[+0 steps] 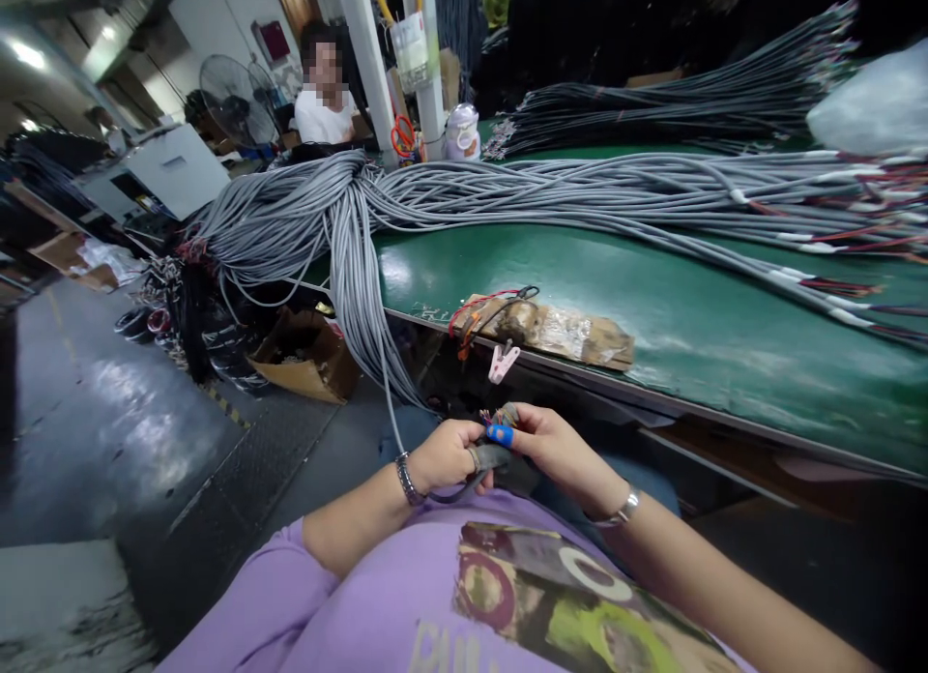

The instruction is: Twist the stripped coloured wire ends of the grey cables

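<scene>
My left hand is closed around a grey cable held over my lap, just below the edge of the green tabletop. My right hand pinches the same cable at its end, a blue-taped fingertip pressed beside the coloured wires fanning out there.
</scene>
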Available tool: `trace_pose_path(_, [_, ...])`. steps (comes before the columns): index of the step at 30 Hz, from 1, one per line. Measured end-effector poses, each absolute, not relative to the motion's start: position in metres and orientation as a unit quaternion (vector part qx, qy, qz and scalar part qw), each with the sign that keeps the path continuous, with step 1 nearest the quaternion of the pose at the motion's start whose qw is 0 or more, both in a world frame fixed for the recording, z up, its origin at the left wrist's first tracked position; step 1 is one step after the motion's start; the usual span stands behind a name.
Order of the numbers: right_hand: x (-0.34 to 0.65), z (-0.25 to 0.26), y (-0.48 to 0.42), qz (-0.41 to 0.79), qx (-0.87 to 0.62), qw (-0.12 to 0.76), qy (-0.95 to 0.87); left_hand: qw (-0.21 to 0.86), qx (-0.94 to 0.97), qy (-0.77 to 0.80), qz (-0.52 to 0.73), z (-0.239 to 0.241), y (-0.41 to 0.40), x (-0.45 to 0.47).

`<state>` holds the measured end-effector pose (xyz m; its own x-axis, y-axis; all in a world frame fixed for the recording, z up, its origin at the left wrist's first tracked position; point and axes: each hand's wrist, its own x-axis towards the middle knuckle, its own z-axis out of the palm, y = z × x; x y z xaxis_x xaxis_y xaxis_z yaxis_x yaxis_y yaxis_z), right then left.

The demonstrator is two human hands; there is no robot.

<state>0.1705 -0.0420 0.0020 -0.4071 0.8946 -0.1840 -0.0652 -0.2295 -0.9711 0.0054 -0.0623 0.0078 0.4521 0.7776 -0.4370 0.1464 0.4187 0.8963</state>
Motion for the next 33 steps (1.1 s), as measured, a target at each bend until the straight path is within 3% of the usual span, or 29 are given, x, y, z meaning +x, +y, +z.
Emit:
trace_pose_path(4, [0.168,0.002,-0.037,0.559,-0.450,0.399,-0.571,0.671,0.451,0.510,0.294,0.003,-0.062,0.009])
trace_pose_path(10, [0.165,-0.007,-0.037,0.618,-0.449,0.425,-0.485,0.657,0.372,0.501,0.422,-0.004,-0.065,0.014])
trace_pose_path(18, [0.167,-0.005,-0.037,0.592,-0.451,0.369,-0.556,0.734,0.373,0.476,0.310,-0.007,-0.061,0.015])
trace_pose_path(26, [0.164,-0.013,-0.036,0.570,-0.473,0.440,-0.507,0.689,0.292,0.496,0.440,-0.012,-0.061,0.017])
trace_pose_path(33, [0.169,-0.006,-0.036,0.592,-0.462,0.400,-0.526,0.682,0.319,0.497,0.432,-0.012,-0.064,0.020])
